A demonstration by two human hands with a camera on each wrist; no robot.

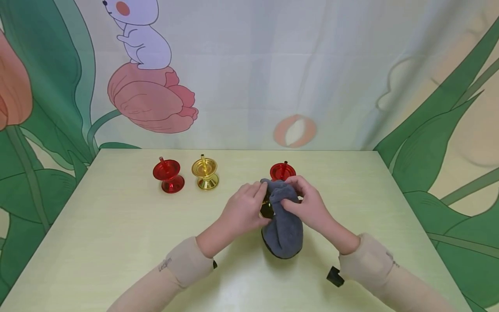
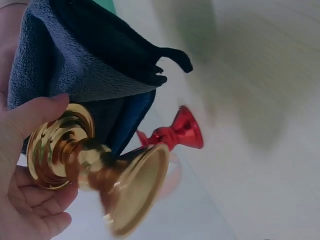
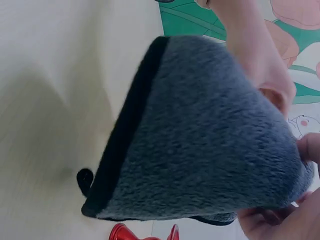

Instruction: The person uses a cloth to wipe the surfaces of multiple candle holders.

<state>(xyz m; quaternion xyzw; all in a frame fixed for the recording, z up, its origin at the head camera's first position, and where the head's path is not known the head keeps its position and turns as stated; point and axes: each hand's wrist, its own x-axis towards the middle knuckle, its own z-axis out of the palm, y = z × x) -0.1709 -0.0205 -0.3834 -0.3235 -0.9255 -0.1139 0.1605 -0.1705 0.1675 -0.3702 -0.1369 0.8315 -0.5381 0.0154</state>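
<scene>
My left hand [image 1: 243,208] grips a shiny gold candle holder [image 2: 92,162] by its cup end, thumb on one side and fingers curled on the other. In the left wrist view its flared base tilts outward. A grey plush cloth with dark edging [image 1: 287,234] is pinched by my right hand [image 1: 309,204] and hangs down in front of the holder, hiding much of it in the head view. The cloth lies against the holder's cup end. In the right wrist view the cloth [image 3: 200,135] covers the holder entirely.
Just beyond my hands a red candle holder [image 1: 282,171] stands on the pale table [image 1: 128,242]. Farther left are another red holder [image 1: 167,171] and a gold one [image 1: 204,169], both upright. A printed curtain [image 1: 241,86] hangs behind the table's back edge.
</scene>
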